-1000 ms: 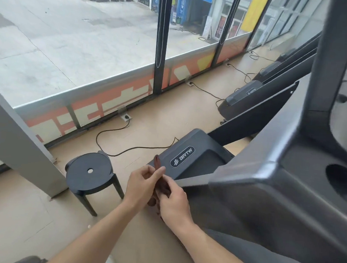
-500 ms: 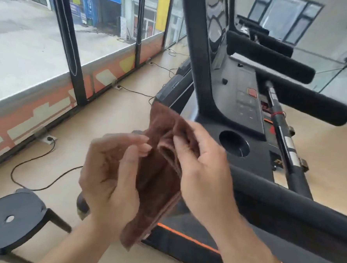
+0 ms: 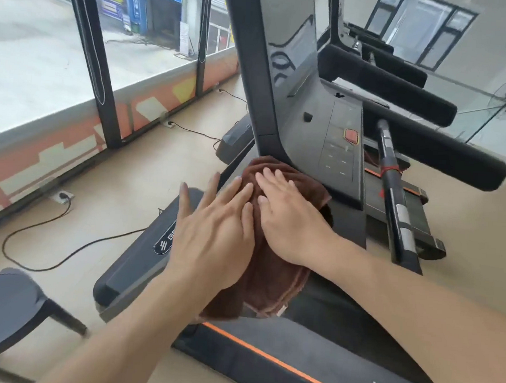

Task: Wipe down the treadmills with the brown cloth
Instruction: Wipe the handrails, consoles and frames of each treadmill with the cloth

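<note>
Head view, person standing at the nearest treadmill (image 3: 317,142). The brown cloth (image 3: 273,269) lies draped over the lower part of the console, at the foot of the dark upright post (image 3: 253,73), its lower edge hanging free toward the belt. The left hand (image 3: 216,233) and right hand (image 3: 285,220) lie side by side on top of it, fingers straight and spread, palms down, neither one curled around the fabric. Both forearms reach forward and slightly inward from the lower edge. The cloth appears a soft, light terry that folds and bunches readily; it is probably best controlled by flat palm pressure, or gathered at a folded edge.
</note>
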`<state>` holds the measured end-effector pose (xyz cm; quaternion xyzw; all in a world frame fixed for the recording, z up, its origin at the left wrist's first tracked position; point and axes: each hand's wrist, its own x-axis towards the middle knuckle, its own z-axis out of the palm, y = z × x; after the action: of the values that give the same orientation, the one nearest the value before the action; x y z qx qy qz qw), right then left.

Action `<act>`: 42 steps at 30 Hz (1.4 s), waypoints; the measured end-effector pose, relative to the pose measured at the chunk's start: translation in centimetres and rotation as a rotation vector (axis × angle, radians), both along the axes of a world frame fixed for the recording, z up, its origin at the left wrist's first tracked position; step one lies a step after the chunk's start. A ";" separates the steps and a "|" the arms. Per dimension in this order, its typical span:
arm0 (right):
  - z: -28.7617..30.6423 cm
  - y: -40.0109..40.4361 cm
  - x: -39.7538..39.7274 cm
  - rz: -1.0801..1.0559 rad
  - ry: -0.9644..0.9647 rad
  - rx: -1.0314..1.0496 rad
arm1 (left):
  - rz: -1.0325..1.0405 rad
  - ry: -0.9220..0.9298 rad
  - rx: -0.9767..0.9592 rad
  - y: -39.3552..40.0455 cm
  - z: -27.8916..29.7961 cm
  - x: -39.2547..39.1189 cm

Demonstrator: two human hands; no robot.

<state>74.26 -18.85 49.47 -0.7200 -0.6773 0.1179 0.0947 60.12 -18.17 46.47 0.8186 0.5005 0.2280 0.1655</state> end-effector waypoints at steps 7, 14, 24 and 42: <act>-0.7 3.4 2.1 0.346 -0.006 0.042 | 0.244 0.247 -0.099 -0.2 1.0 2.7; 0.4 -2.3 9.5 0.533 -0.086 -0.072 | 0.275 0.307 0.086 -7.7 0.6 9.2; 2.1 -3.9 11.0 0.481 -0.242 -0.149 | 0.193 -0.081 0.121 -4.5 2.2 7.1; 3.4 -3.1 7.3 0.365 -0.398 -0.172 | 0.329 -0.069 -0.055 2.7 1.4 4.8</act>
<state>81.54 -21.93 52.89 -0.6004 -0.7886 0.0466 -0.1243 64.88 -15.44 47.90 0.7125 0.6279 0.2661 0.1651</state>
